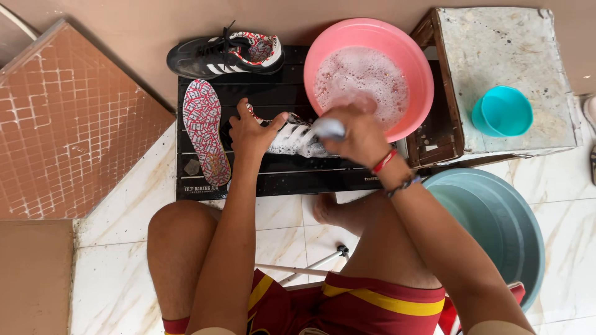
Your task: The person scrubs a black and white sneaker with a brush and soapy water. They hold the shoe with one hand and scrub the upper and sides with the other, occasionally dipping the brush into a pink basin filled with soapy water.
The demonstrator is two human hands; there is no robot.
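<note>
While the left hand (251, 133) presses down on a soapy shoe (292, 138), fingers spread over its heel end with the thumb lifted, the right hand (355, 133) is closed around a brush (327, 128) at the shoe's other end. The brush shows only as a pale, blurred tip poking from the fist; its bristles and full shape cannot be made out. White foam covers much of the shoe, so little beyond dark upper and white stripes is visible, and both hands hide its ends. It lies on a low black slatted table (273, 177), its long axis running roughly left to right in the picture, the toe seemingly towards the right, under the right hand.

A loose insole (203, 130), flat and elongated with a busy red-and-white print, lies just left of the shoe, its long axis running away from the person. Beyond it a second shoe (223, 56), dry, black with white stripes and a printed lining, rests along the table's far edge, toe pointing left. A round pink basin (416, 68) of frothy water sits at the table's right end, touching a worn wooden crate topped by a mottled stone slab (496, 62), where a small teal cup (501, 111) stands. A large grey-blue tub (496, 217) is partly hidden by the right forearm.
</note>
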